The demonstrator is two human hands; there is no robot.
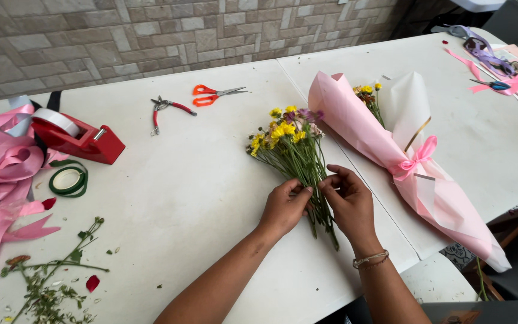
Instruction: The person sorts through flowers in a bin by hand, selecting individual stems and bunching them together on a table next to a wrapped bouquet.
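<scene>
A loose bunch of small yellow and purple flowers [288, 137] lies on the white table [199, 180], its green stems pointing toward me. My left hand [284, 207] and my right hand [348, 201] meet over the stems near their middle, fingertips pinching them from both sides. The right wrist wears thin bracelets. Just right of the bunch lies a finished bouquet wrapped in pink and white paper [391, 150], tied with a pink ribbon bow [418, 157].
A red tape dispenser [79, 137], a green tape roll [68, 180], pink ribbons [1, 168] and cut stems [49, 282] sit at the left. Orange scissors [214, 94] and red pliers [166, 108] lie at the back. More ribbons and scissors [499, 72] are far right.
</scene>
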